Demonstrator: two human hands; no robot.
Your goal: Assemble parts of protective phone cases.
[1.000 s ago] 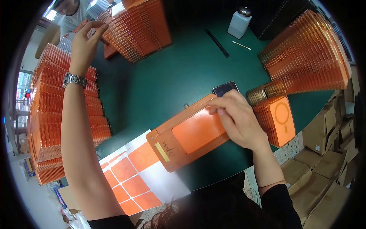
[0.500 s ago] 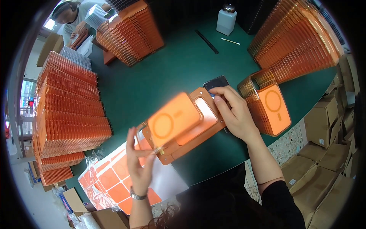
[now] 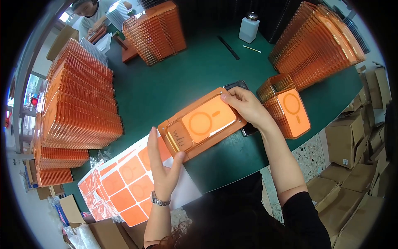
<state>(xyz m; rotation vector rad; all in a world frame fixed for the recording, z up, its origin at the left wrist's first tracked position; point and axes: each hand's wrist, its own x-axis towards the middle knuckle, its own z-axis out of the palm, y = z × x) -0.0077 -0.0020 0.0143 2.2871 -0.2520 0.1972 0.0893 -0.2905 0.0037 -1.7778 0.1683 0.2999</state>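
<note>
A clear orange phone case [image 3: 186, 141] lies in a flat brown-orange jig [image 3: 208, 144] on the green table. An orange panel [image 3: 215, 118] with a ring and a short bar mark sits on the case, a white edge showing along its lower side. At the jig's near-left end, my left hand [image 3: 165, 176] is open, thumb and fingers spread beside the corners. My right hand [image 3: 248, 108] is closed at the far-right corner, its thumb on the corner of the case and panel. Part of a dark phone [image 3: 239, 86] shows behind that hand.
Case stacks stand at left [image 3: 83, 108], far left [image 3: 155, 35] and right [image 3: 311, 50], with a shorter stack [image 3: 293, 112] nearer. Orange sticker sheets [image 3: 124, 186] lie near-left. A pump bottle [image 3: 248, 29], black strip [image 3: 228, 47] and cotton swab [image 3: 251, 49] lie behind. Another person [image 3: 93, 18] sits far left.
The orange case, tilted above the jig in my left hand before, now lies in it. My left fingers have let go and spread; my right hand has come onto the far corner.
</note>
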